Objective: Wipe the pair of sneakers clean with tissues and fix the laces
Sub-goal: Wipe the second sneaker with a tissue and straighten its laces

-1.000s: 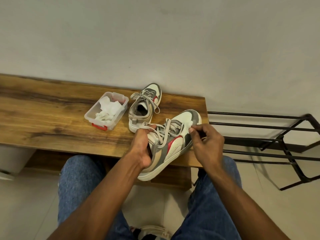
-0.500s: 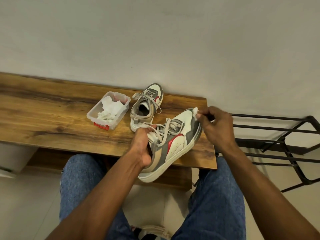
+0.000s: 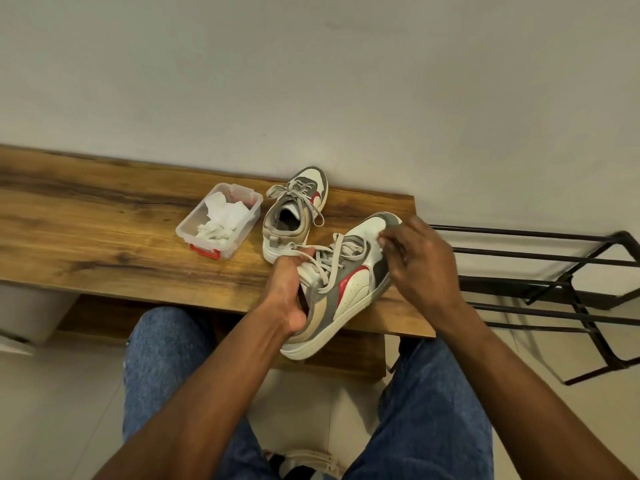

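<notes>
Clear plastic tissue tub far left on the wooden bench. Your left hand grips the near grey-and-white sneaker by its collar — stiff there, laces floppy. Your right hand pinches something white, probably tissue, at the toe.

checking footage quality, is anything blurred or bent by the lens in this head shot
Head view: right hand is motion-smeared at its fingertips, over the held sneaker; wooden table edge bows from wide-angle distortion; soft even light, no glare.
</notes>
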